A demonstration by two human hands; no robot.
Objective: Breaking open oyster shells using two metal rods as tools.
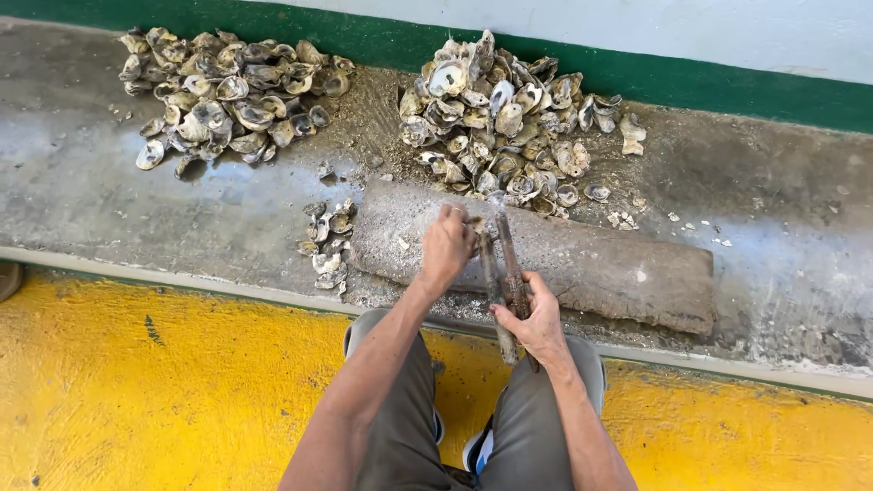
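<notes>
I see my left hand [446,247] closed on something small at the near edge of a long grey slab [582,264], pressing it down against the stone; I take it for an oyster [471,225], though the fingers hide most of it. My right hand [536,320] sits just nearer to me, clamped around the lower ends of two long, rusty metal bars [506,273]. The bars run forward from that hand, and their tips meet the held shell just beside the left fingers. Whether the two bars are joined I cannot tell.

Straight beyond both hands, against the green-banded wall [691,86], lies a big heap of shells [505,118]. A second heap [223,95] lies well off to the left of my left hand, and a small scatter of shells [327,241] lies just left of it, at the slab's end. Below my wrists are my knees in grey trousers [405,427] over a yellow floor [164,391].
</notes>
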